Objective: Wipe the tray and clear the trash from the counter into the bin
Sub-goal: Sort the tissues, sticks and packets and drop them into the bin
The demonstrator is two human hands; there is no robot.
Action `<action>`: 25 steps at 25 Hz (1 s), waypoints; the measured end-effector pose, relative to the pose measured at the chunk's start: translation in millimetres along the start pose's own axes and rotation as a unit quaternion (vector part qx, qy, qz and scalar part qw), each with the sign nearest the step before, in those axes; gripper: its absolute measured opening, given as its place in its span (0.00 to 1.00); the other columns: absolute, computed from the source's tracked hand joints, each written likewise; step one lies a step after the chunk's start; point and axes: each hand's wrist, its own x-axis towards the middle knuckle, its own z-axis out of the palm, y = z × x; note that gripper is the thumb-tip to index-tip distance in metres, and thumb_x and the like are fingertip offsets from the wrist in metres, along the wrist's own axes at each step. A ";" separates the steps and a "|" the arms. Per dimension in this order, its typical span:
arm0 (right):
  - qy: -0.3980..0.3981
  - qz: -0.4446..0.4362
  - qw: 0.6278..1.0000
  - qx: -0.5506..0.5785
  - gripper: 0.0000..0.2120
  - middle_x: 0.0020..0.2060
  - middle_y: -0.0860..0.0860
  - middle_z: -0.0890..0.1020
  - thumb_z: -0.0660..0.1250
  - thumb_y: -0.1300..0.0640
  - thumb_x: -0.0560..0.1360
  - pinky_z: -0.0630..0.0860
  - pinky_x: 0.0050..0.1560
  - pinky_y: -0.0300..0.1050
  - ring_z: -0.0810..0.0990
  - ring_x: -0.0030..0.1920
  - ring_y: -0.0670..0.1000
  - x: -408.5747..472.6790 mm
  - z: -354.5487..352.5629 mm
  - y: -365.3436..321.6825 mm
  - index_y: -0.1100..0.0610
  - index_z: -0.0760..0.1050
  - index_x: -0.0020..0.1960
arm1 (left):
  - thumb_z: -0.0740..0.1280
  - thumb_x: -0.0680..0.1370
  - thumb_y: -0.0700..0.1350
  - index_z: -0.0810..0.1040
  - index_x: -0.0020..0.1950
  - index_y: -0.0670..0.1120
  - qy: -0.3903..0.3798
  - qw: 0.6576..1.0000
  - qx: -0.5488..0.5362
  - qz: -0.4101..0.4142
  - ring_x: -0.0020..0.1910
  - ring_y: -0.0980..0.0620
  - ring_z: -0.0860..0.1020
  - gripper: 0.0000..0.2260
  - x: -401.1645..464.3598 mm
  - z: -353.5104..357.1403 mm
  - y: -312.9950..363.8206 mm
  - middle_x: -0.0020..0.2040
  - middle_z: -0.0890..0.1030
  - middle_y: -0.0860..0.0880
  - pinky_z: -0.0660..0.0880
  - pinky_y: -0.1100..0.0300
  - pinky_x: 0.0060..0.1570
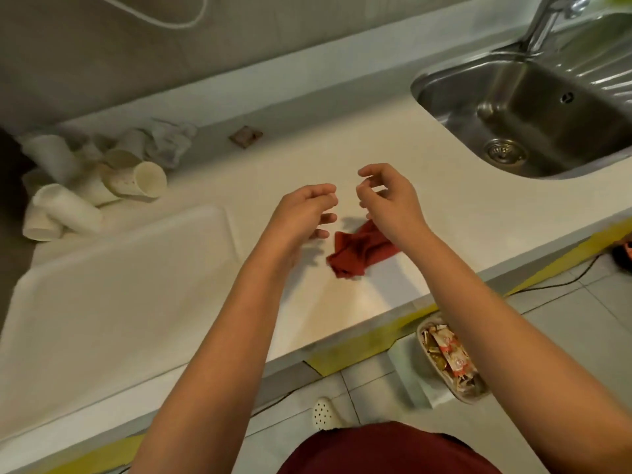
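A white tray (102,285) lies on the counter at the left. Several white paper cups (85,189) and a crumpled tissue (171,142) are piled behind it, near the wall. A small brown wrapper (245,136) lies further right by the wall. A crumpled red cloth (359,253) rests on the counter beside the tray. My left hand (304,213) and my right hand (390,196) hover just above the cloth, fingers curled apart, holding nothing. A bin (451,364) with wrappers inside stands on the floor below the counter edge.
A steel sink (533,118) with a tap (550,18) is set in the counter at the far right. Yellow tape (376,340) runs along the counter's front edge. A black cable (554,285) and a white slipper (325,413) lie on the tiled floor.
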 end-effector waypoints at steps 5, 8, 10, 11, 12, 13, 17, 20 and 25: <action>-0.032 -0.023 0.999 0.004 0.08 0.39 0.46 0.76 0.62 0.62 0.75 0.73 0.38 0.42 0.75 0.35 0.51 22.4 71.7 -22.5 0.52 0.73 0.51 | 0.65 0.77 0.42 0.77 0.49 0.52 0.054 0.998 -0.029 0.017 0.41 0.54 0.79 0.05 12.2 -84.4 4.4 0.46 0.80 0.54 0.73 0.63 0.35; -0.046 -0.018 0.999 -0.004 0.08 0.39 0.46 0.76 0.62 0.61 0.75 0.73 0.36 0.36 0.75 0.34 0.49 33.2 103.8 -25.1 0.52 0.73 0.52 | 0.65 0.77 0.41 0.77 0.49 0.50 0.083 0.995 -0.048 0.024 0.40 0.54 0.78 0.05 20.6 -126.7 2.8 0.46 0.79 0.52 0.73 0.62 0.35; -0.064 -0.019 0.998 -0.018 0.08 0.40 0.46 0.75 0.63 0.62 0.75 0.70 0.31 0.29 0.73 0.32 0.47 40.5 125.4 -26.0 0.53 0.73 0.52 | 0.65 0.77 0.40 0.77 0.51 0.49 0.107 0.992 -0.063 0.026 0.40 0.54 0.78 0.06 28.2 -153.2 0.7 0.45 0.79 0.51 0.73 0.62 0.36; -0.075 -0.021 0.997 -0.030 0.08 0.40 0.47 0.75 0.63 0.62 0.76 0.68 0.30 0.27 0.73 0.31 0.46 44.2 133.2 -26.3 0.54 0.74 0.53 | 0.64 0.77 0.40 0.77 0.51 0.49 0.116 0.990 -0.072 0.025 0.40 0.54 0.78 0.06 31.9 -162.9 -0.3 0.45 0.79 0.52 0.73 0.62 0.36; -0.084 -0.022 0.995 -0.042 0.08 0.41 0.48 0.76 0.63 0.62 0.76 0.67 0.29 0.26 0.73 0.31 0.45 49.0 140.3 -26.6 0.55 0.74 0.54 | 0.64 0.77 0.40 0.77 0.51 0.49 0.123 0.989 -0.080 0.024 0.40 0.54 0.78 0.06 36.0 -171.5 -0.9 0.44 0.79 0.52 0.73 0.63 0.36; -0.095 -0.022 0.994 -0.053 0.09 0.42 0.49 0.76 0.63 0.62 0.76 0.67 0.29 0.26 0.73 0.31 0.45 54.8 147.7 -27.0 0.56 0.74 0.55 | 0.64 0.77 0.39 0.76 0.50 0.49 0.132 0.987 -0.085 0.024 0.40 0.55 0.78 0.06 41.1 -180.2 -1.8 0.44 0.78 0.52 0.74 0.63 0.36; -0.130 -0.039 0.984 -0.119 0.12 0.49 0.53 0.76 0.63 0.60 0.76 0.72 0.41 0.38 0.75 0.39 0.48 81.6 170.9 -25.2 0.56 0.73 0.59 | 0.64 0.78 0.39 0.76 0.51 0.48 0.169 0.981 -0.089 0.025 0.39 0.55 0.77 0.06 67.3 -205.3 -3.4 0.42 0.77 0.52 0.73 0.64 0.35; -0.164 -0.069 0.962 -0.206 0.15 0.56 0.56 0.74 0.64 0.59 0.76 0.72 0.51 0.43 0.75 0.51 0.52 110.3 185.5 -21.4 0.57 0.72 0.63 | 0.63 0.77 0.39 0.76 0.57 0.45 0.211 0.974 -0.077 0.016 0.38 0.56 0.75 0.10 94.4 -217.8 -4.2 0.39 0.76 0.52 0.73 0.64 0.35; -0.206 -0.085 0.915 -0.336 0.20 0.65 0.59 0.69 0.62 0.55 0.77 0.69 0.61 0.48 0.72 0.61 0.61 169.9 211.1 -17.6 0.57 0.69 0.68 | 0.63 0.75 0.38 0.79 0.57 0.43 0.283 0.954 0.090 0.037 0.50 0.43 0.78 0.12 154.0 -239.8 -0.9 0.55 0.81 0.40 0.69 0.61 0.45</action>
